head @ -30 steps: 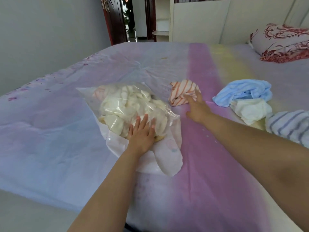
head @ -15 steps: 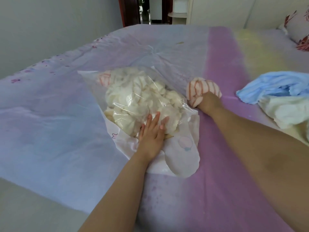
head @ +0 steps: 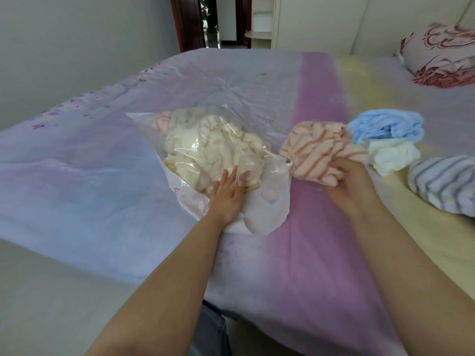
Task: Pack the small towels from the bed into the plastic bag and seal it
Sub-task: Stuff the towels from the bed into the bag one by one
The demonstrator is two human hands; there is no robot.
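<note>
A clear plastic bag [head: 267, 201] lies on the bed, stuffed with cream towels [head: 213, 147] and one orange-striped towel at its far corner. My left hand [head: 227, 194] lies flat on the bag near its mouth, fingers spread. My right hand [head: 347, 181] grips an orange-striped towel [head: 318, 150], held just right of the bag's mouth. Further right lie a light blue towel [head: 385, 125], a white towel [head: 392, 155] and a grey-striped towel [head: 444, 183].
The bed sheet [head: 316, 253] is lilac, pink and yellow. A red-patterned pillow [head: 442, 55] lies at the far right by the headboard. A grey wall runs along the left, and a doorway [head: 213, 21] opens beyond the bed's far end.
My right hand reached the orange-striped towel, closed on it and has pulled it back toward the bag's mouth. My left hand has stayed pressed on the bag.
</note>
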